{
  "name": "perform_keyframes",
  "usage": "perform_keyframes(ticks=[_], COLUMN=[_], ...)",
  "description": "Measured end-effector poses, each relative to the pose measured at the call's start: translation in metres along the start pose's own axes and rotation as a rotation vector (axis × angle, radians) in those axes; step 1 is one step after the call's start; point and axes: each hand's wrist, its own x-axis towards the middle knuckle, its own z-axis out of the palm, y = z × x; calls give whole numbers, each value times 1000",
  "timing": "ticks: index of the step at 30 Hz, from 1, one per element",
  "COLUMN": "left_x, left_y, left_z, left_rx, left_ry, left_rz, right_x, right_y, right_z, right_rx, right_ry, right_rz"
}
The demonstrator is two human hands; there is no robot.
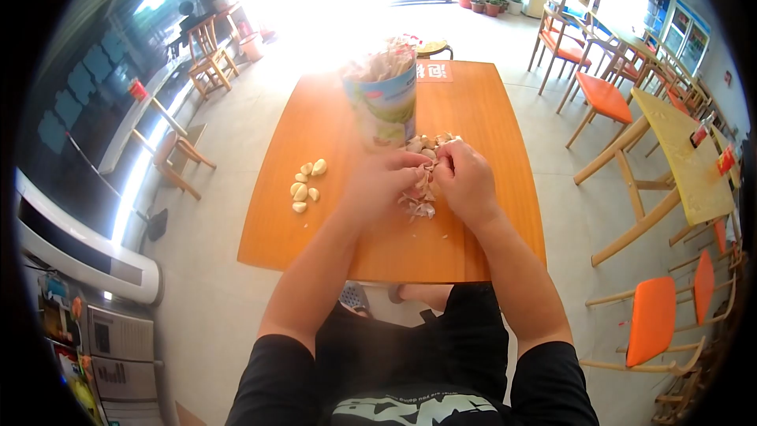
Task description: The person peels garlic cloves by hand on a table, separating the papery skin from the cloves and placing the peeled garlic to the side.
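My left hand [384,186] and my right hand [466,181] meet over the middle of the wooden table [505,126], fingers pinched close together. What lies between the fingertips is too small to make out. Papery garlic skins [419,203] lie just beneath and between the hands. Behind them is a pile of unpeeled garlic [428,144], partly covered by my fingers. Several peeled garlic cloves [299,189] lie on the table to the left of my left hand. A tall printed tub [384,110] filled with wrapped sticks stands behind my left hand.
A red printed card [434,71] lies at the table's far edge, with a round stool [432,49] beyond. Orange chairs [602,98] and a yellow table [686,158] stand to the right. A wooden chair [210,54] is at the back left.
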Motion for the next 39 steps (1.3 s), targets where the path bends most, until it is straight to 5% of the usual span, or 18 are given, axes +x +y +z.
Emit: perform_keyframes(ticks=[6, 10, 18, 39], left_x=[3, 5, 3, 5], left_y=[2, 2, 0, -8], left_z=[-3, -5, 1, 3], left_rx=[-311, -429, -314, -167], left_ry=[4, 58, 58, 47], left_rz=[42, 76, 111, 137], right_x=[-1, -2, -3, -2], right_y=[2, -4, -9, -8], right_z=[-4, -3, -2, 0], right_rx=[-176, 17, 178, -59], right_ry=[-114, -252, -148, -18], right_rz=[63, -2, 35, -38])
